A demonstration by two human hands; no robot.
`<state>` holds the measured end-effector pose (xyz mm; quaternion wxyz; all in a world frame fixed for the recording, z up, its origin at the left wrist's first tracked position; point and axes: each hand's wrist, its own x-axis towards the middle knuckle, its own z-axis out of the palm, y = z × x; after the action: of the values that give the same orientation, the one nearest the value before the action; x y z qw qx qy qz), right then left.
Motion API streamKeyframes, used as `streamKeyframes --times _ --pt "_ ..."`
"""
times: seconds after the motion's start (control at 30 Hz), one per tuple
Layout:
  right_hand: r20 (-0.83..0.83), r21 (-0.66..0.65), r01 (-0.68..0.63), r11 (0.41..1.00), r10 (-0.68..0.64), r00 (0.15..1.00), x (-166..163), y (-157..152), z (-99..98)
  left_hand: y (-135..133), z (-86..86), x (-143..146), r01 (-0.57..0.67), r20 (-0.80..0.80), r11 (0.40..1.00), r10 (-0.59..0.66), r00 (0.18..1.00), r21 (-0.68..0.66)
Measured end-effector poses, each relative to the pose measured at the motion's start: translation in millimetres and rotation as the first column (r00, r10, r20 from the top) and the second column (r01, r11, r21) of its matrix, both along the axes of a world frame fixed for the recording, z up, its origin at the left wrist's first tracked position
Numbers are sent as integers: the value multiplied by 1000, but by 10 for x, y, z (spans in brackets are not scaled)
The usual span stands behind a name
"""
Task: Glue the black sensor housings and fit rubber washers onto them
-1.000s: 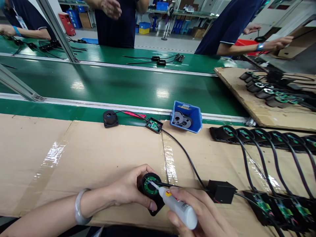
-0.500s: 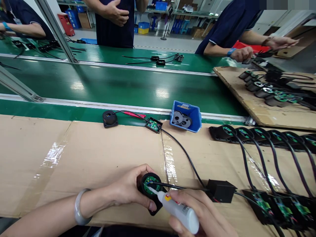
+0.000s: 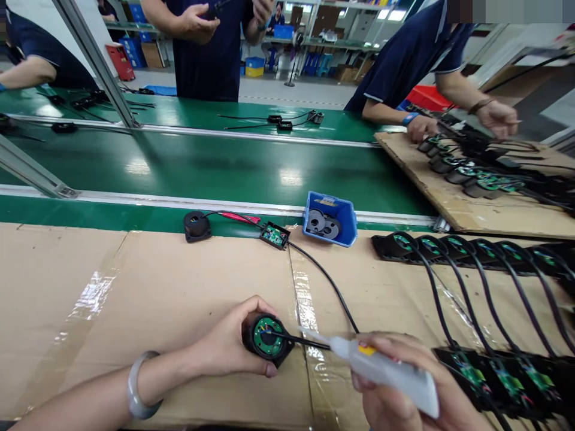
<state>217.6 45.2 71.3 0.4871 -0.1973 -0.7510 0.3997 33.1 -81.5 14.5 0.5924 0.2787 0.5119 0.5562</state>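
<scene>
My left hand (image 3: 233,338) is closed around a round black housing (image 3: 283,353) with a green circuit board (image 3: 266,342) inside. A black cable (image 3: 309,342) runs from the board's middle off to the right, passing behind the bottle. In my right hand (image 3: 399,377) is a white glue bottle (image 3: 395,374), held tilted with its thin nozzle pointing left. The nozzle tip is apart from the board, just above the cable. Beyond my hands lie a small open black box with a circuit board (image 3: 275,235) and another round black housing (image 3: 196,227).
A blue bin (image 3: 330,219) holds grey ring-shaped parts. Rows of cabled black housings (image 3: 458,246) and open boxes (image 3: 507,377) line the right side. A raised cardboard sheet (image 3: 471,209) carries more parts. Metal posts (image 3: 96,60) rise at left; co-workers stand across the green conveyor (image 3: 215,164).
The glue bottle has moved right, its nozzle leaving the circuit board. My left hand has turned the housing and shifted it slightly left. A co-worker at right has lowered a hand to the parts.
</scene>
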Motion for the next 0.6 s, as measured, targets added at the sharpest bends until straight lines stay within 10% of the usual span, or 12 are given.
streamKeyframes --times 0.23,0.6 --pt "-102 -420 -53 906 11 995 -549 535 -28 234 6 -352 -31 -699 984 146 700 175" --pt "445 -231 -42 972 144 884 -2128 1279 -394 339 -75 -513 -70 -830 994 111 547 87"
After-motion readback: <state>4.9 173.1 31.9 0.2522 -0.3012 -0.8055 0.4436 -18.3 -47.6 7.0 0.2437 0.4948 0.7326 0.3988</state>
